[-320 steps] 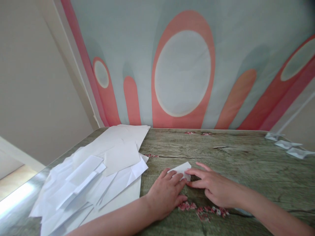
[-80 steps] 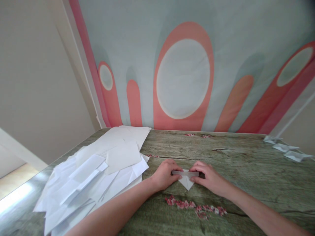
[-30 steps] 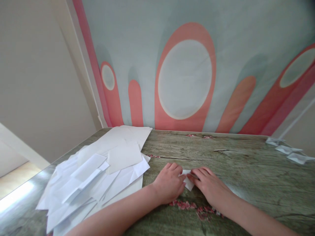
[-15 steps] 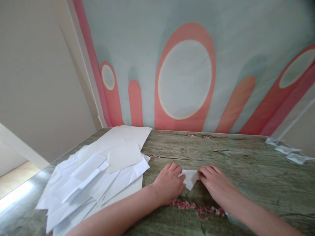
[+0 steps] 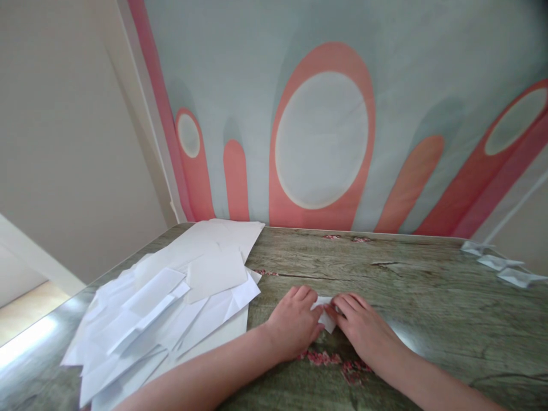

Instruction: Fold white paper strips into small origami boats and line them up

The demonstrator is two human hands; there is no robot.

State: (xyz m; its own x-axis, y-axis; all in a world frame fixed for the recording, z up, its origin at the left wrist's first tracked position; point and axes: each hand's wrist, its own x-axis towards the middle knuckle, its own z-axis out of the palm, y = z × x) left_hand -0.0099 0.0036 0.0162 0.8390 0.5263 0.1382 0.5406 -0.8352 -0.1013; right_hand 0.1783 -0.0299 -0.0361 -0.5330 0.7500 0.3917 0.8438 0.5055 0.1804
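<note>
A small folded piece of white paper (image 5: 327, 323) lies on the wood-patterned table between my hands, its lower corner pointing toward me. My left hand (image 5: 295, 321) grips the paper's left side with bent fingers. From the other side, my right hand (image 5: 358, 325) closes over the right part, thumb and fingertips pressed on it. The two thumbs nearly meet at the paper's middle. Much of the paper is hidden beneath the fingers.
A loose heap of white paper sheets (image 5: 171, 308) covers the table's left side, beside my left forearm. Several small folded white papers (image 5: 499, 262) lie at the far right edge. Behind the table (image 5: 428, 285) stands a wall covering (image 5: 398, 114) with coral shapes.
My right hand has moved left, further over the folded paper, covering its right corner. My left hand has stayed almost in place.
</note>
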